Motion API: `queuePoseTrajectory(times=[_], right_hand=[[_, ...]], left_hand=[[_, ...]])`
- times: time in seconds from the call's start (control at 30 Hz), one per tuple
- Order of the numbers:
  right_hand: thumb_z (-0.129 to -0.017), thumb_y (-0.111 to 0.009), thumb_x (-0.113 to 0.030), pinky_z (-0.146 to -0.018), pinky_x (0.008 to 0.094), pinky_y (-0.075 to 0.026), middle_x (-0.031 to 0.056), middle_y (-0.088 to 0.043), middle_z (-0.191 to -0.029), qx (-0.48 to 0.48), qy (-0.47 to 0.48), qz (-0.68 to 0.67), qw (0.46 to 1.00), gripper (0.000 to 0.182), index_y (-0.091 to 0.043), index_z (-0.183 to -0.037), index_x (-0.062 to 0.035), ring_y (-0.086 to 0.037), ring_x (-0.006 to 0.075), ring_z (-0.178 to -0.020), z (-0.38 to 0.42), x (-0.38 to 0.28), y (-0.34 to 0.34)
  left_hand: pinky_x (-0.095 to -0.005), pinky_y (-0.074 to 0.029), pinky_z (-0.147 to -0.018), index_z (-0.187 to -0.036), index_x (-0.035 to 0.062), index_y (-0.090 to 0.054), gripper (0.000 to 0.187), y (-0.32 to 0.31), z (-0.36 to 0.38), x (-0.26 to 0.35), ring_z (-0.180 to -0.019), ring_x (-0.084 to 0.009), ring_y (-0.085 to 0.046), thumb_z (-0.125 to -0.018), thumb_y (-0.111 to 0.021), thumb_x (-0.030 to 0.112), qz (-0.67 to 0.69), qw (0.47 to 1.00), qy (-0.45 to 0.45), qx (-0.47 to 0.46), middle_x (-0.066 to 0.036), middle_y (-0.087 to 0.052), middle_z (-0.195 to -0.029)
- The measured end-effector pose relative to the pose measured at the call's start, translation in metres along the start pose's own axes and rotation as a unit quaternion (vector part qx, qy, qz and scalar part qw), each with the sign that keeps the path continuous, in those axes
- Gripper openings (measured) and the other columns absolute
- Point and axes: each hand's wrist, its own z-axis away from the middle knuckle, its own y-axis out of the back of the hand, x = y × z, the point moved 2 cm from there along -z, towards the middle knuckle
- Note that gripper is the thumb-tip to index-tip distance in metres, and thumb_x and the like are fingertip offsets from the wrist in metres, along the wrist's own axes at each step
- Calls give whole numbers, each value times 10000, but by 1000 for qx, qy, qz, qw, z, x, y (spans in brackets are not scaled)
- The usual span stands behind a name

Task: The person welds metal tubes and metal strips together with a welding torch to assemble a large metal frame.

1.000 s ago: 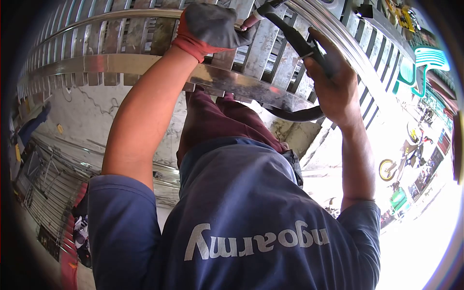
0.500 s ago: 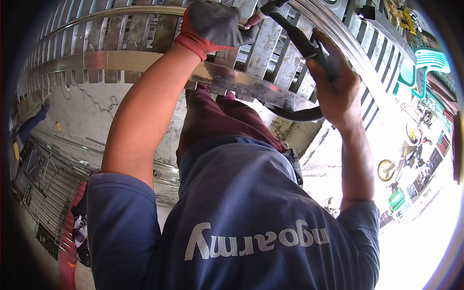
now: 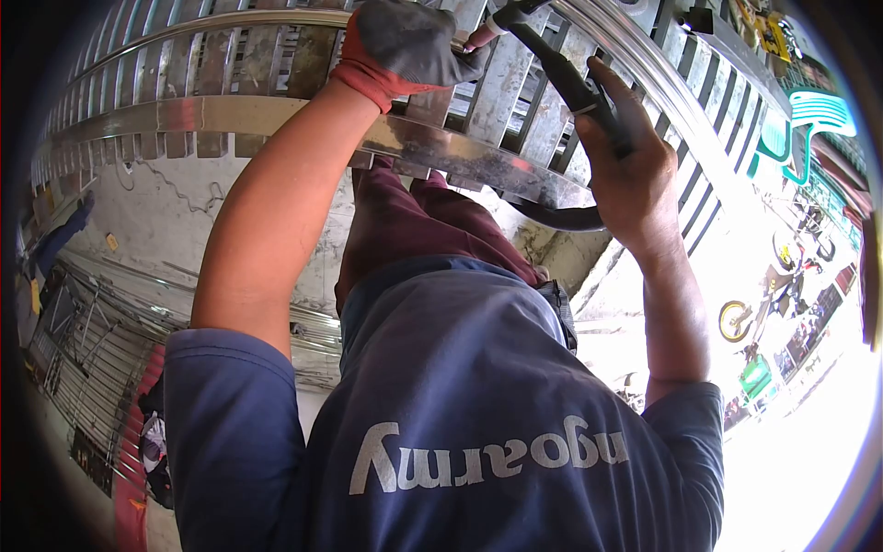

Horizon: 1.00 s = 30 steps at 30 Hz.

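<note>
My left hand [image 3: 409,46], in a grey and red work glove, is closed round a thin shiny metal tube [image 3: 230,20] that runs off to the left above the slatted metal bench. My bare right hand [image 3: 636,175] grips the black handle of a TIG welding torch [image 3: 572,85]. The torch's pinkish nozzle [image 3: 482,37] points at the gloved fingertips, close to the tube's end. Whether the nozzle touches the metal cannot be made out. A thick black cable [image 3: 561,217] hangs below the right hand.
Metal slats [image 3: 501,97] form the bench top, with a flat shiny bar [image 3: 230,116] along its near edge. Long polished tubes [image 3: 658,69] lie at the right. Further off stand a teal chair [image 3: 819,115] and a motorbike [image 3: 773,290]. Metal rods [image 3: 92,340] lie at lower left.
My right hand and the torch handle have shifted slightly left. The gloved left hand stays in nearly the same place, still closed on the tube.
</note>
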Motion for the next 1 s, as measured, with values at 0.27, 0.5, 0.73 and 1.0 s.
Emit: queuePoseTrajectory(times=[0.27,0.5,0.73,1.0], right_hand=[[-1100,-695,-155,-810,434,-662,228,-817,-1086,20,33,-9,999,525,-571,-1610,-143,-841,281,-943,7,-9,-7],[-1097,-688,-137,-831,453,-680,241,-815,-1106,25,59,-1,998,519,-568,-1602,-122,-842,321,-977,6,-9,-8],[-1093,-698,-154,-809,440,-673,229,-820,-1077,11,43,8,999,570,-523,-1635,-121,-839,311,-940,6,-5,-6],[-1057,-766,-216,-718,356,-590,190,-807,-981,104,-70,-67,990,830,-316,-1753,-163,-800,229,-821,13,22,4]], left_hand=[[-518,-528,-606,-658,106,-782,558,-6,2,-3,-591,-352,-693,-960,-667,560,-39,998,-23,50,-132,-711,-630],[-524,-535,-625,-716,100,-797,544,-2,2,-1,-618,-352,-709,-959,-665,568,-47,997,-24,54,-132,-723,-652],[-512,-550,-639,-751,156,-812,402,-11,7,-9,-647,-340,-725,-881,-730,528,41,993,-55,91,-108,-751,-708],[-519,-581,-708,-765,108,-804,447,-1,4,-6,-686,-366,-732,-831,-741,545,-24,993,-68,89,-139,-750,-725]])
